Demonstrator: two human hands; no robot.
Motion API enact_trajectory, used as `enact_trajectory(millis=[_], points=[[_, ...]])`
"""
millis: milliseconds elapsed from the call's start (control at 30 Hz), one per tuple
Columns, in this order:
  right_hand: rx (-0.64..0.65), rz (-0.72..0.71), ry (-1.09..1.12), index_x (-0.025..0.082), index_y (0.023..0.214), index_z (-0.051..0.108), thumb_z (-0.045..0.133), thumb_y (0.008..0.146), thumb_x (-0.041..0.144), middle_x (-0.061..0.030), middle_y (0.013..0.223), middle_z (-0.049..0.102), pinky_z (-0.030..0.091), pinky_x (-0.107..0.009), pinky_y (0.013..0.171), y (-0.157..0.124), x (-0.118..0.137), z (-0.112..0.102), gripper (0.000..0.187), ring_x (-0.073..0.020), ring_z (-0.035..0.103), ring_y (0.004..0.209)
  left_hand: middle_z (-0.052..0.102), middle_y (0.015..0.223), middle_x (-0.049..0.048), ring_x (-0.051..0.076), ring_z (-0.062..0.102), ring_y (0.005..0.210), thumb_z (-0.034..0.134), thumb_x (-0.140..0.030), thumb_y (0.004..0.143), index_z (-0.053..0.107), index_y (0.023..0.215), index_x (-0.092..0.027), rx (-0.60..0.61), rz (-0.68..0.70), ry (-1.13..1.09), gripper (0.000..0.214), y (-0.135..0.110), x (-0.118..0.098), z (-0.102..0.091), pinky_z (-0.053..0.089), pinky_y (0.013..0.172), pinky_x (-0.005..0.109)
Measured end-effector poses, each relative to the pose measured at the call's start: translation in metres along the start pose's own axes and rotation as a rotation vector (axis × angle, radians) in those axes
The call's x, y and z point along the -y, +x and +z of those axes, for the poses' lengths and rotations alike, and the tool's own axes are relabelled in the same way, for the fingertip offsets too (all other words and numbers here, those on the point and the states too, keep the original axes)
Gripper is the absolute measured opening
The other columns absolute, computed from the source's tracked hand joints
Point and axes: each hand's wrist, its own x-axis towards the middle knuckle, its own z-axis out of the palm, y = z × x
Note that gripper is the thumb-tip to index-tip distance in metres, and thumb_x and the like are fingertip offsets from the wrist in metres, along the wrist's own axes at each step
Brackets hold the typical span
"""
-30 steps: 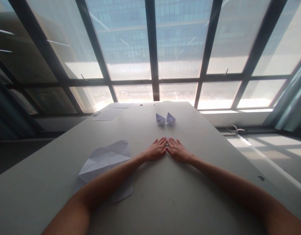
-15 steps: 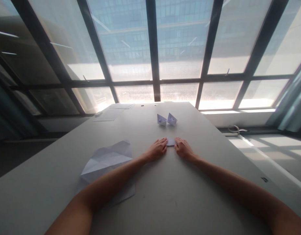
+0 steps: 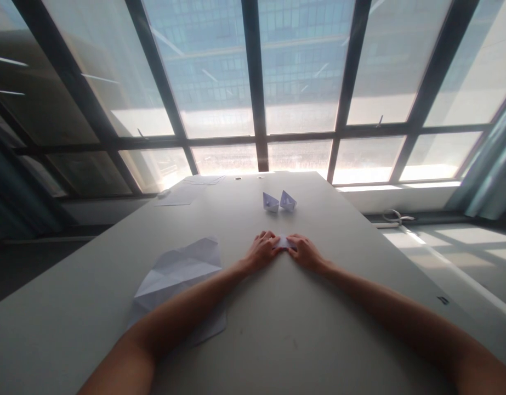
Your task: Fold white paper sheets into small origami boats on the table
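A small folded piece of white paper point(image 3: 283, 242) lies on the table between my two hands. My left hand point(image 3: 262, 248) grips its left end, fingers bent over the top and thumb at the near edge. At the right end my right hand point(image 3: 306, 251) pinches it the same way, its thumb close to the left one. Much of the paper is hidden under the fingers. Beyond the hands stand two folded paper boats, a left one point(image 3: 271, 202) and a right one point(image 3: 288, 201), side by side.
A large creased sheet of paper point(image 3: 178, 269) lies left, partly under my left forearm. Flat white sheets point(image 3: 181, 194) rest at the far left of the white table point(image 3: 273, 351). Windows rise behind the far edge. A cable point(image 3: 396, 216) lies beyond the right edge.
Both hands have come closer together over the folded paper, and less of it shows between them. The thumbs now sit at its near edge. The paper boats stay put.
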Motion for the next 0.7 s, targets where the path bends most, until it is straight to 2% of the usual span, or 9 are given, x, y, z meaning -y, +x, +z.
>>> enact_trajectory(millis=[133,300,467,567,700], points=[[-0.036,-0.001,0.041,0.016,0.121,0.067,0.062,0.088,0.025,-0.0124,0.118,0.068,0.045,-0.033,0.097,-0.001,0.0,-0.001,0.035,-0.0236,0.063,0.106,0.062,0.1,0.0099,0.025,0.054,0.097,0.055,-0.047,0.096,0.07,0.106,-0.021,-0.001,-0.004,0.028,0.032,0.0,-0.002,-0.002,0.046,0.088,0.036],[-0.093,0.035,0.1,0.016,0.116,0.07,0.067,0.084,0.025,-0.0115,0.113,0.071,0.048,-0.034,0.094,0.001,-0.001,-0.003,0.033,-0.0247,0.065,0.103,0.063,0.095,0.0087,0.024,0.056,0.095,0.053,-0.044,0.098,0.07,0.114,-0.021,-0.003,-0.013,-0.032,0.032,0.0,-0.002,-0.005,0.047,0.082,0.033],[-0.17,0.12,0.192,0.018,0.112,0.071,0.068,0.078,0.021,-0.0104,0.113,0.073,0.048,-0.037,0.097,0.005,-0.007,0.001,0.034,-0.0252,0.067,0.106,0.065,0.091,0.0065,0.023,0.059,0.092,0.048,-0.041,0.1,0.072,0.112,-0.023,-0.028,-0.047,-0.102,0.032,0.001,-0.004,-0.007,0.047,0.079,0.031],[-0.222,0.116,0.23,0.018,0.115,0.07,0.066,0.077,0.018,-0.0103,0.115,0.073,0.048,-0.038,0.099,0.006,-0.011,0.003,0.039,-0.0248,0.066,0.108,0.068,0.092,0.0062,0.021,0.061,0.088,0.046,-0.036,0.101,0.072,0.113,-0.022,-0.043,-0.045,-0.147,0.031,0.002,-0.005,-0.007,0.047,0.081,0.031],[-0.244,0.101,0.262,0.018,0.126,0.064,0.064,0.077,0.017,-0.0102,0.112,0.074,0.052,-0.039,0.092,0.006,-0.011,0.003,0.048,-0.0241,0.069,0.097,0.071,0.091,0.006,0.021,0.063,0.084,0.047,-0.031,0.099,0.068,0.122,-0.019,-0.084,-0.095,-0.243,0.034,0.002,-0.004,-0.005,0.048,0.079,0.03]])
